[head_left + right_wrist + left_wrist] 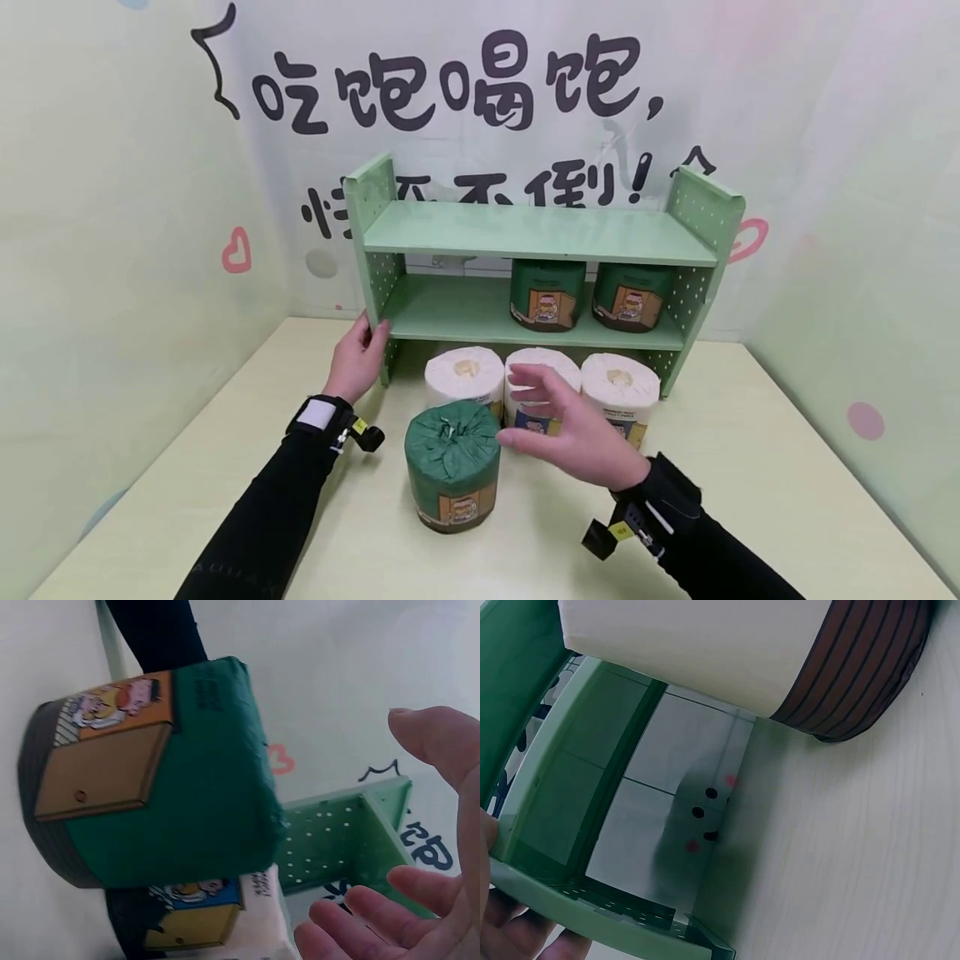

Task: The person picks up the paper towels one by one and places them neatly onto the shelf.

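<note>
My left hand grips the left side panel of a green two-tier shelf, thumb inside and fingers outside, as the left wrist view shows too. My right hand is held in the air with spread fingers and nothing in it. Just left of its thumb, a green-wrapped toilet roll stands upright on the table. In the right wrist view this green roll lies off the fingertips, with a gap between. Three white-wrapped toilet rolls stand in a row behind it, the middle one partly hidden by my right hand.
Two more green rolls stand on the right half of the shelf's lower board. The pale table is bounded by a printed wall behind and by walls on both sides.
</note>
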A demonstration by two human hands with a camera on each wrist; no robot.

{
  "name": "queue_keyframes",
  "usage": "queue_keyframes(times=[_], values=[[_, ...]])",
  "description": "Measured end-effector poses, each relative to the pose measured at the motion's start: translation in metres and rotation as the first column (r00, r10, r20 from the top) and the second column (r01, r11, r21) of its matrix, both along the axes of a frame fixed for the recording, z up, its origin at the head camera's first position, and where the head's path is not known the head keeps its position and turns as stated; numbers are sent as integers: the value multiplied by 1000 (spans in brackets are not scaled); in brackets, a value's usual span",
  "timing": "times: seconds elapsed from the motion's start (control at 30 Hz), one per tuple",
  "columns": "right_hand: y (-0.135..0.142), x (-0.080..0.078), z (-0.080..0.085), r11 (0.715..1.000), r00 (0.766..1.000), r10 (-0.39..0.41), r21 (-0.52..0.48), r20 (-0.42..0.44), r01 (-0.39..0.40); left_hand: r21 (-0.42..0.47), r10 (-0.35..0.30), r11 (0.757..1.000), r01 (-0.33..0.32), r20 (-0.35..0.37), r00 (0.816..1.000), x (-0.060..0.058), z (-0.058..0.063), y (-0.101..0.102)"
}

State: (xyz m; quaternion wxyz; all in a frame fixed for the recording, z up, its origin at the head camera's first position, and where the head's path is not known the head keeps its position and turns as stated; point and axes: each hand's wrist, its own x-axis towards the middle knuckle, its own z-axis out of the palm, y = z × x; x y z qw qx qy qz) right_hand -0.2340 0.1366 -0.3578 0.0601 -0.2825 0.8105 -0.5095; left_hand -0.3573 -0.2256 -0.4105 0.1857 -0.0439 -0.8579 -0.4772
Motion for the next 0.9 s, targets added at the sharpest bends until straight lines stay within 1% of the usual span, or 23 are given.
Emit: queue_keyframes(times=[0.07,0.13,0.3,0.47,0.63,0.9], values=[[-4,1,-5,999,1000,25,25,14,-25,-6,4,1000,-4,-2,1000,-2,-1,-1],[-9,2,-10,998,998,44,43,46,-46,-10,11,1000,-11,-7,1000,-3,-2,-1],[-17,5,-20,995,990,70,62,119,-78,-12,6,1000,-6,-4,1000,-2,-2,-1],[-23,5,-28,995,990,77,61,118,-85,-10,0,1000,0,-2,1000,-1,-1,0],[-29,5,-37,994,993,56,84,108,-66,-9,-5,1000,5,-2,1000,2,1,1],[-36,6,-45,995,988,70,60,134,-79,-4,-4,1000,4,-7,1000,4,3,1]])
